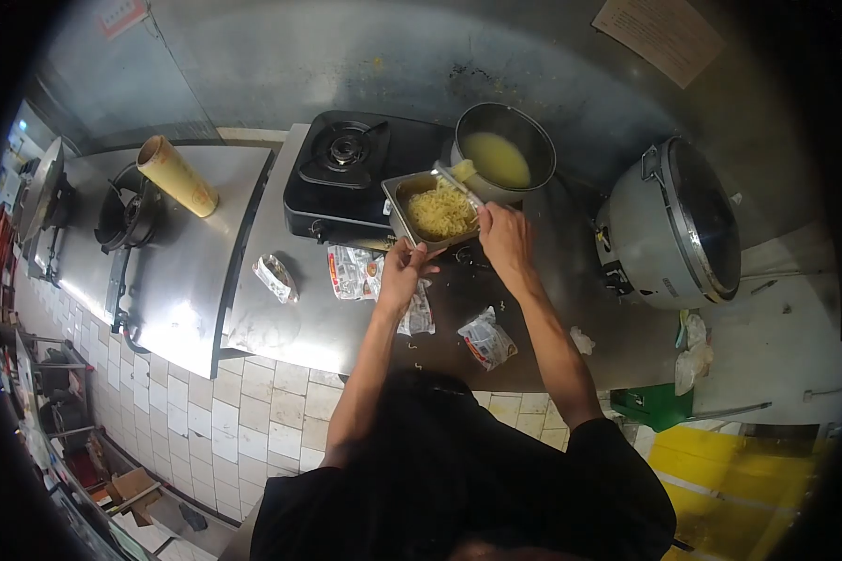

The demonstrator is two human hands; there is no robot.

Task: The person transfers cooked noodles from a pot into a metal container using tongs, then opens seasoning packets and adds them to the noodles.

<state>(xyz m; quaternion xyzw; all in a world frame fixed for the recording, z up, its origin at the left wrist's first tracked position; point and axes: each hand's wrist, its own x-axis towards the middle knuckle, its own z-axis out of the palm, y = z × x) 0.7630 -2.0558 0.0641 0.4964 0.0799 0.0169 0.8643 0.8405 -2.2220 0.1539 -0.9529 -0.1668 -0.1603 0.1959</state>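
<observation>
A square metal container [395, 208] full of yellow noodles [442, 211] is held tilted by my left hand [405, 273], whose fingers grip its near edge. My right hand [505, 238] is closed on the handle of a metal utensil [460, 185], which reaches over the container's right side. Noodles hang by the utensil's head, close to the rim of a dark pot [549, 140] with yellowish liquid [498, 159] in it. The pot stands on the right part of the black gas stove [299, 192].
Opened food packets [350, 273], [486, 338] and a small wrapper [276, 279] lie on the steel counter. A large rice cooker [660, 229] stands at the right. On the left counter are a yellow film roll [178, 176] and a burner [126, 220].
</observation>
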